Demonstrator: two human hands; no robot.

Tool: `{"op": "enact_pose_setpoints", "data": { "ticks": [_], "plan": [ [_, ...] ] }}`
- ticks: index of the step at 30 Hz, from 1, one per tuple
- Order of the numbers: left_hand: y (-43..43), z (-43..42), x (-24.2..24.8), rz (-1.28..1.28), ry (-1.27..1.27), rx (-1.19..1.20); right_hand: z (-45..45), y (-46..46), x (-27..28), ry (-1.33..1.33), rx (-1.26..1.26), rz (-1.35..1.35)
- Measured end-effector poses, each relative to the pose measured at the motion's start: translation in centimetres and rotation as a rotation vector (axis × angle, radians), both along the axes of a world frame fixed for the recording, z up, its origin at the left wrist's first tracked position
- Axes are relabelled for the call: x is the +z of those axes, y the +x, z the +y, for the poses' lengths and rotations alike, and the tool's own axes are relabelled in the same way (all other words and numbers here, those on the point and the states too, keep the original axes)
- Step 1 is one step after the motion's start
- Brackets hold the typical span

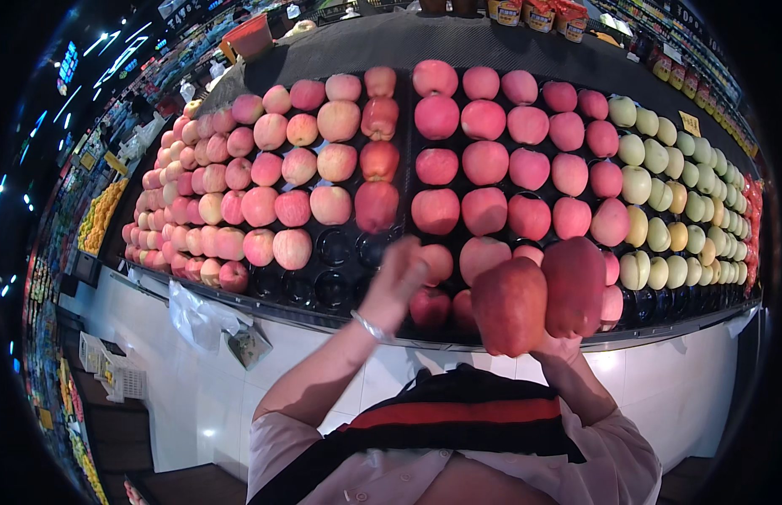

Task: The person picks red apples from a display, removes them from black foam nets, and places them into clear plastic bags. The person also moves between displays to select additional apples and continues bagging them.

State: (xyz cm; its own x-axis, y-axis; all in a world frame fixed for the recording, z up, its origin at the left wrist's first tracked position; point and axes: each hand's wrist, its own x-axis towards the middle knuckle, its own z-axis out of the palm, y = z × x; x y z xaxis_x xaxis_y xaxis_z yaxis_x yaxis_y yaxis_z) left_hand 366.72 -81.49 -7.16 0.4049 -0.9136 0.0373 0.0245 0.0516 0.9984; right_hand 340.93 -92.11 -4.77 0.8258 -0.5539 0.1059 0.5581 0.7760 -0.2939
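My right hand (560, 348) is raised near the front edge of the display, under two large dark red apples (510, 307), which it holds up towards the camera; most of its fingers are hidden behind them. My left hand (400, 278), blurred and wearing a bracelet at the wrist, is over the front of the black fruit tray, beside a pink apple (438, 264). Whether it touches that apple cannot be told. Behind it a column of dark red apples (376, 207) stands along the tray divider. Several hollows (333, 246) left of the hand hold no fruit.
Rows of pink apples (485, 163) fill the middle, yellow-pink apples (260, 206) the left and green apples (636, 184) the right. A red basket (249, 38) stands at the back left. A plastic bag (198, 315) hangs at the front edge. White crates (113, 367) stand lower left.
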Motion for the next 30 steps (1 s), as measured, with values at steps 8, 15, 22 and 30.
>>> {"op": "enact_pose_setpoints", "data": {
  "ticks": [8,15,22,30],
  "plan": [
    [-2.2,2.6,2.2,0.735,-0.002,-0.119,1.4,6.3,-1.2,0.229,0.114,0.097],
    [4.9,1.5,-1.2,-0.113,0.19,0.382,0.8,6.9,-2.1,0.124,0.123,0.195],
    [7.9,-0.7,-5.3,-0.495,0.365,0.497,-0.4,5.9,-2.4,0.156,0.133,0.155],
    [9.6,-1.1,-5.8,-0.541,0.396,0.426,-1.0,5.2,-3.1,0.106,0.113,0.247]
  ]
}}
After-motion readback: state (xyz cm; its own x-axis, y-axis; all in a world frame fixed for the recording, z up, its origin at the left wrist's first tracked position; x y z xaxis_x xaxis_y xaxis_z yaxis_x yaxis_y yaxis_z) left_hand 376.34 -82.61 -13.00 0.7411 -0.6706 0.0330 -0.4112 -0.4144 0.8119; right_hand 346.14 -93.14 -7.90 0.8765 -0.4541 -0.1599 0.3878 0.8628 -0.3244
